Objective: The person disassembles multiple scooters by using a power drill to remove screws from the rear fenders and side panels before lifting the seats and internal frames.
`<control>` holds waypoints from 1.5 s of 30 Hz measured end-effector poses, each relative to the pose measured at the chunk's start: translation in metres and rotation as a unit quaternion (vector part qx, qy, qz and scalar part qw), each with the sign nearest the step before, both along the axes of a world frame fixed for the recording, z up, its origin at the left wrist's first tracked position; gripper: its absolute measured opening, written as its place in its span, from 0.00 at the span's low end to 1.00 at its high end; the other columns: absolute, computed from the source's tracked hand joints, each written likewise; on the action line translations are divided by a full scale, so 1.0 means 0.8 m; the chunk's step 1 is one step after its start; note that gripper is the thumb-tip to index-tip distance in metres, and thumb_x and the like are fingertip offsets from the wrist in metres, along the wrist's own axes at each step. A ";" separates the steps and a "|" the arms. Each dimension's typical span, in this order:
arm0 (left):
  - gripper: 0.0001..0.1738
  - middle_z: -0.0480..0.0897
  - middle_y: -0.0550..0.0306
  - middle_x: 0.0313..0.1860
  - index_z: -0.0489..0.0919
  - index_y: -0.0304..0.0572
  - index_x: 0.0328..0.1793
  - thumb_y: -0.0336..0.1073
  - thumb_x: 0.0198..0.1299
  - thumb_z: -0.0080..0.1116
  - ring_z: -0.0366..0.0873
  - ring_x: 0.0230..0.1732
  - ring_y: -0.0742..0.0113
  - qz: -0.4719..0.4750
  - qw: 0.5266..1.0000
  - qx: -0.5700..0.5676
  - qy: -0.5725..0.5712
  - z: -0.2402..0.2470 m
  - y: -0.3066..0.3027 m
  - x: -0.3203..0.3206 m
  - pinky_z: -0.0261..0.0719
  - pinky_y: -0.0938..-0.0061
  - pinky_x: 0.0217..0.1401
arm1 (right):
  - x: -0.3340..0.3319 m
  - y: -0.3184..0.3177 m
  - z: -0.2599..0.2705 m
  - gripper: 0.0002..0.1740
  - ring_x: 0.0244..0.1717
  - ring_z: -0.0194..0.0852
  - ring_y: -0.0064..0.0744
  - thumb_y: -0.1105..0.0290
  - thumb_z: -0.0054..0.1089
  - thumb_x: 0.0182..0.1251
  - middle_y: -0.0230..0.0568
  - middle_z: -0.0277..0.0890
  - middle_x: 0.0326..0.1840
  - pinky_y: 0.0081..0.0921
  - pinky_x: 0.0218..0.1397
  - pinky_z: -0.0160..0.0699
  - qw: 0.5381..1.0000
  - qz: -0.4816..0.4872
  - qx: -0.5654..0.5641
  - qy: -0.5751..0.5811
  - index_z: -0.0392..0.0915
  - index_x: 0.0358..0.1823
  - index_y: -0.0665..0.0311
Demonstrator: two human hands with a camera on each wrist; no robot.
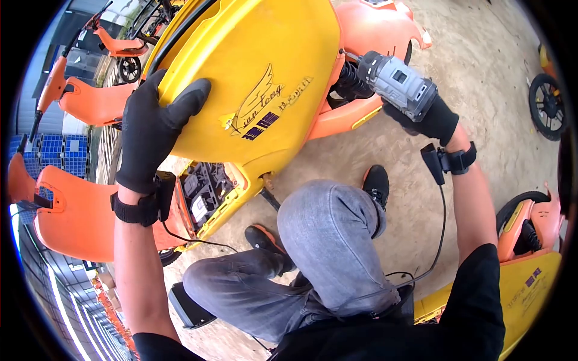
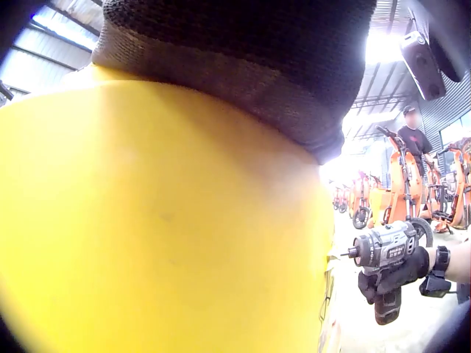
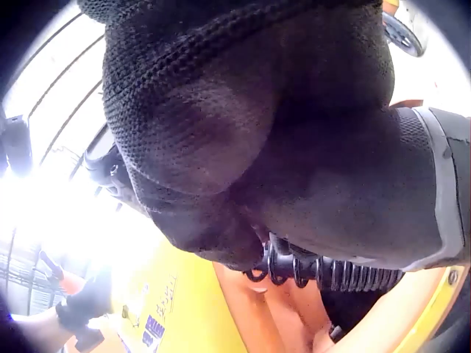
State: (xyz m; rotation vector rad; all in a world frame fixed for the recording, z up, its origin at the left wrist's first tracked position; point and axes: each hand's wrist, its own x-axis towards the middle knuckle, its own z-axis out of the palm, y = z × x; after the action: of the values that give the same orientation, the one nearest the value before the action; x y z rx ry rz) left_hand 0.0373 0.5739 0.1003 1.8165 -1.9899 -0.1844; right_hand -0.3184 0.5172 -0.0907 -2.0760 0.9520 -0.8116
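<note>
A yellow scooter body panel (image 1: pixel 283 54) with printed lettering fills the upper middle of the head view. My gloved left hand (image 1: pixel 150 129) grips its left edge, thumb over the outer face and the other fingers mostly hidden behind. In my gloved right hand (image 1: pixel 436 120) is a grey cordless driver (image 1: pixel 400 84), held by its handle. The driver's bit points left, its tip close to the panel's right end beside the orange fender (image 1: pixel 367 30). Below that tip sits a black coil-spring shock absorber (image 3: pixel 324 272), partly covered by the glove in the right wrist view.
Orange scooters (image 1: pixel 90 99) stand along the left. Under the panel is an open compartment (image 1: pixel 208 189) with parts inside. Another yellow-and-orange scooter (image 1: pixel 530 289) lies at the lower right, and a black wheel (image 1: pixel 546 107) is farther up. A person (image 2: pixel 414 136) stands among scooters behind.
</note>
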 end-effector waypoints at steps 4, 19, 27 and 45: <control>0.21 0.80 0.57 0.21 0.80 0.33 0.33 0.49 0.53 0.66 0.76 0.21 0.72 -0.002 1.000 0.006 0.002 0.002 0.001 0.000 0.71 0.75 0.26 | 0.008 0.010 0.008 0.19 0.35 0.73 0.21 0.69 0.64 0.61 0.32 0.78 0.40 0.22 0.40 0.76 0.988 -0.042 0.149 -0.023 0.75 0.54 0.61; 0.26 0.82 0.53 0.23 0.80 0.33 0.36 0.54 0.51 0.66 0.80 0.23 0.69 0.021 1.000 0.004 -0.007 0.000 0.000 0.002 0.74 0.73 0.29 | 0.008 0.029 -0.010 0.16 0.35 0.75 0.21 0.67 0.66 0.61 0.30 0.78 0.39 0.24 0.39 0.78 0.917 -0.048 0.296 -0.263 0.78 0.49 0.62; 0.26 0.82 0.53 0.22 0.79 0.34 0.34 0.54 0.50 0.67 0.80 0.22 0.68 -0.002 1.000 -0.006 0.025 -0.005 -0.004 0.004 0.75 0.72 0.28 | 0.015 0.048 -0.004 0.19 0.35 0.76 0.27 0.70 0.66 0.55 0.34 0.76 0.38 0.25 0.39 0.77 0.881 -0.062 0.344 -0.318 0.75 0.49 0.63; 0.36 0.76 0.49 0.49 0.67 0.37 0.65 0.49 0.56 0.64 0.74 0.51 0.64 -0.092 0.992 0.018 0.086 0.013 0.017 0.022 0.74 0.71 0.52 | 0.137 0.079 0.142 0.31 0.35 0.75 0.22 0.52 0.70 0.55 0.39 0.76 0.36 0.20 0.38 0.74 0.892 0.106 0.268 -0.348 0.72 0.52 0.68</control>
State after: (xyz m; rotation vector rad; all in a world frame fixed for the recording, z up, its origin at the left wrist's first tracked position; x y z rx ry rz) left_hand 0.0550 0.5878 0.1105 1.5788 -2.0404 -0.4197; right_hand -0.2086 0.5805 0.0227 -1.2321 0.4581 -0.9464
